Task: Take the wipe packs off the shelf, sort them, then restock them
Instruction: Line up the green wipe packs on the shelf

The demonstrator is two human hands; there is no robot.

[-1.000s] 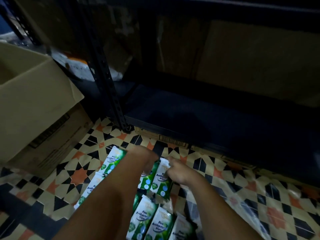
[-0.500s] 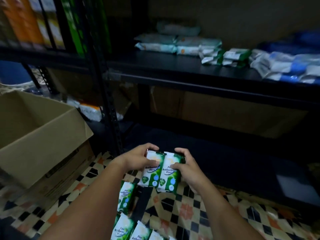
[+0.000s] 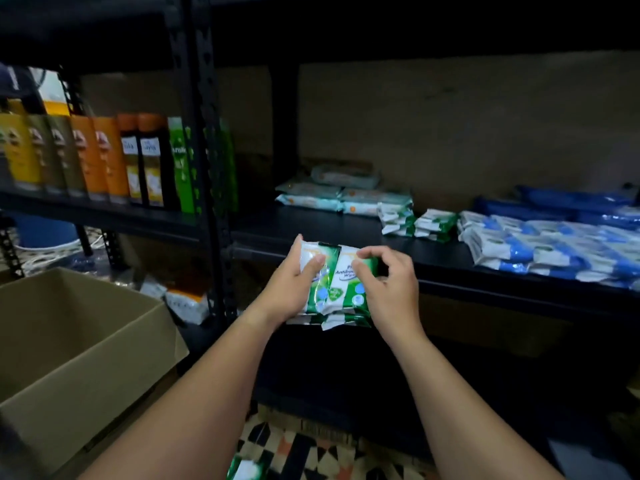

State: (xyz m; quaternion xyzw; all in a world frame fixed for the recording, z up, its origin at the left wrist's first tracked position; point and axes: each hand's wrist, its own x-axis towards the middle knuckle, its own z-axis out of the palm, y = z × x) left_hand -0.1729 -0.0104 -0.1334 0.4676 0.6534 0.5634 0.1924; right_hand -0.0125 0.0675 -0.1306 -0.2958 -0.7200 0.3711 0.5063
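Presently, soft, light green-and-white plastic wipe packs (image 3: 337,282), slippery and best gripped at side edges, are clasped between left hand (image 3: 294,289) and right hand (image 3: 388,289), fingers curled round them.

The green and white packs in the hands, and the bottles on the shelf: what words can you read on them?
"Antib... Wip...", cut off by the right hand: on the right green and white wipe pack.
"...la": white label of a dark, orange-capped bottle.
Left green and white pack, in the left hand: print too glared.
Blue and white packs, orange bottles: too blurred.
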